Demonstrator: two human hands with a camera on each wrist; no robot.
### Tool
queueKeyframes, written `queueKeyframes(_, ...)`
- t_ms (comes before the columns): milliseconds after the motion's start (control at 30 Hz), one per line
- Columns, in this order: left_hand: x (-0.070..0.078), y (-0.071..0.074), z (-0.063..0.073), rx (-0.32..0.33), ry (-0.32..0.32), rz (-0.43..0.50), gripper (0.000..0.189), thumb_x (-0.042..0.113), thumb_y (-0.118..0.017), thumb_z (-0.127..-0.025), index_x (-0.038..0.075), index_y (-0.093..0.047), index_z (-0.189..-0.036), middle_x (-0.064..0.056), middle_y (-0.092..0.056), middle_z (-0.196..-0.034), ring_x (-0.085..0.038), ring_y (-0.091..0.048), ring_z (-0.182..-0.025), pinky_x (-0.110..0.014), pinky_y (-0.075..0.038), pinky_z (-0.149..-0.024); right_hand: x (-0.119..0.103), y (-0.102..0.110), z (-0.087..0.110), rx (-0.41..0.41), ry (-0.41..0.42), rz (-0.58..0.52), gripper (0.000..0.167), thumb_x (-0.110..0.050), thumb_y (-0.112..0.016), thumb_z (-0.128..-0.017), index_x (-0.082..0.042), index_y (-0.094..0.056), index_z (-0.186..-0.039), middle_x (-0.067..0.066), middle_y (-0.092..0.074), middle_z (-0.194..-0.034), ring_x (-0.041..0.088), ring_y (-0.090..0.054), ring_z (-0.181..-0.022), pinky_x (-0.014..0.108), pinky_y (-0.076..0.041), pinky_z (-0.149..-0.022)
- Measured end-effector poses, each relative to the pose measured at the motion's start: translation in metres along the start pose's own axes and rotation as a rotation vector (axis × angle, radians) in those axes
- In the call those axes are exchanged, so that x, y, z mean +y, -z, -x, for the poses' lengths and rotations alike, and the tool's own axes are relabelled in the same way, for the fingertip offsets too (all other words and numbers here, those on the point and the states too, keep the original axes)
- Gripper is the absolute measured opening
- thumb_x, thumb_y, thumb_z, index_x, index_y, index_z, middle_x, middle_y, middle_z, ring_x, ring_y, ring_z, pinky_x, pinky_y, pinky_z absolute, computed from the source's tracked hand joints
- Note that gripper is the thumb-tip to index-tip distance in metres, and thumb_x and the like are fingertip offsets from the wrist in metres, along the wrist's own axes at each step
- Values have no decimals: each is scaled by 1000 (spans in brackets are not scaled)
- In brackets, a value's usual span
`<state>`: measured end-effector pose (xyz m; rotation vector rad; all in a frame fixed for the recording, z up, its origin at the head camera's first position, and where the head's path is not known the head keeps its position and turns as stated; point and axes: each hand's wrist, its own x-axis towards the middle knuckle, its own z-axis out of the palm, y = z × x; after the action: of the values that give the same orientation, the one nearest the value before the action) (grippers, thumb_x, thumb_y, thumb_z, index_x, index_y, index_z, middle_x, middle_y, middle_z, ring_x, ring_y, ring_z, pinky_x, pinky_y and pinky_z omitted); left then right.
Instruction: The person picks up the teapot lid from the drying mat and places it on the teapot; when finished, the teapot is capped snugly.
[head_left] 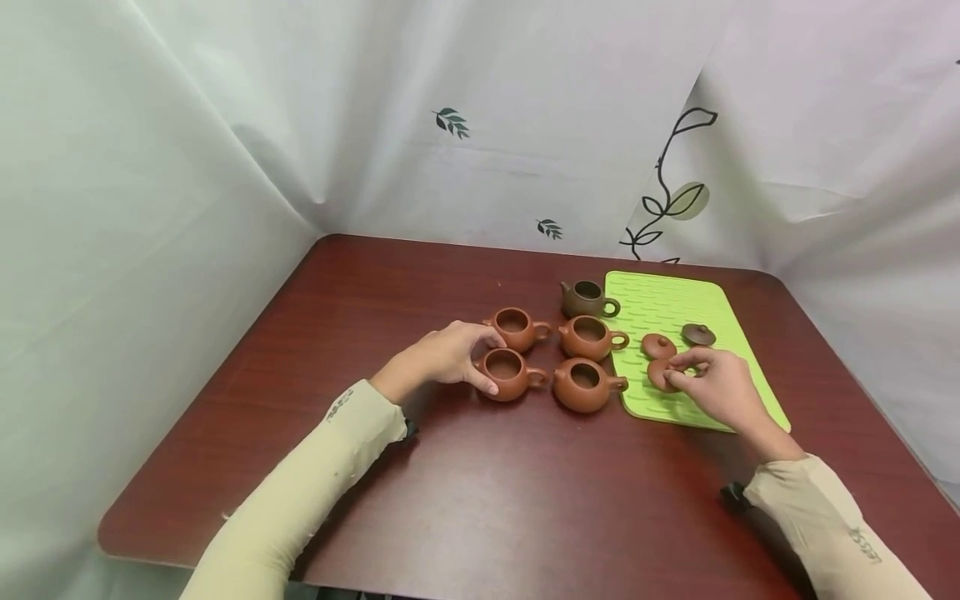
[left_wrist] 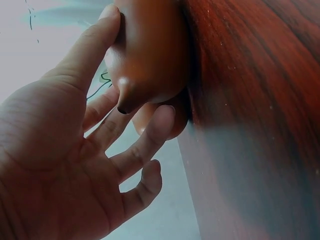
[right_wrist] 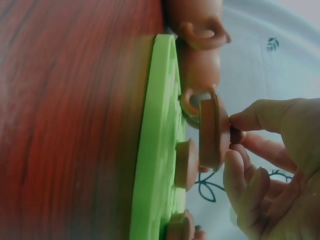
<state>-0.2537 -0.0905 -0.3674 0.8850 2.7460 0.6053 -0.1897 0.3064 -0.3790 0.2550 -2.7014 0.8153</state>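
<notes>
My left hand [head_left: 450, 354] holds the front-left reddish-brown clay teapot [head_left: 504, 375] from its spout side, thumb at the front and fingers behind. In the left wrist view the spout of this teapot [left_wrist: 150, 55] points between thumb and fingers. This pot has no lid on, and its handle faces right. My right hand [head_left: 716, 383] pinches the knob of a reddish-brown teapot lid [right_wrist: 214, 132] between thumb and fingers. The right wrist view shows that lid raised above the green mat [right_wrist: 152, 135]. Beside it on the mat lie another reddish lid [head_left: 660, 346] and a dark brown lid [head_left: 698, 335].
More lidless teapots stand close together: a reddish one [head_left: 516, 329] behind the held pot, two reddish ones [head_left: 585, 387] to its right, and a dark brown one [head_left: 587, 300] at the back. White curtains [head_left: 525, 125] hang around the dark red wooden table [head_left: 450, 500].
</notes>
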Motion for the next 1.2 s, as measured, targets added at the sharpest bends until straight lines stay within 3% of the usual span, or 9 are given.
queueKeyframes(300, 1, 1, 0, -18, 10, -10, 70, 53, -88, -67, 26, -62, -126, 10, -63, -126, -17, -57, -118, -50, -47, -87, -14, 2, 0, 36, -23, -19, 11, -9, -79, -82, -2, -76, -89, 10, -72, -79, 7, -58, -61, 25, -42, -50)
queueKeyframes(500, 2, 2, 1, -18, 18, -9, 70, 53, -88, -66, 26, -62, -126, 10, -63, -126, -17, -57, -120, -51, -47, -89, -24, 1, 1, 64, -12, -36, 12, -7, -77, -82, -1, -77, -93, 4, -65, -63, 3, -48, -50, 25, -36, -46)
queueKeyframes(900, 2, 3, -1, -11, 23, -19, 70, 55, -88, -65, 27, -63, -125, 10, -64, -126, -17, -57, -120, -52, -47, -89, -38, -3, 1, 136, 68, -72, 13, -1, -78, -79, -2, -77, -93, 13, -72, -81, -6, -54, -62, 21, -37, -46)
queueKeyframes(1200, 1, 0, 1, -20, 17, -17, 71, 55, -87, -65, 27, -63, -125, 8, -63, -127, -18, -58, -118, -50, -48, -87, -49, -9, 2, 191, 75, -141, 12, 1, -78, -78, -3, -77, -89, 10, -71, -80, -2, -54, -61, 17, -38, -49)
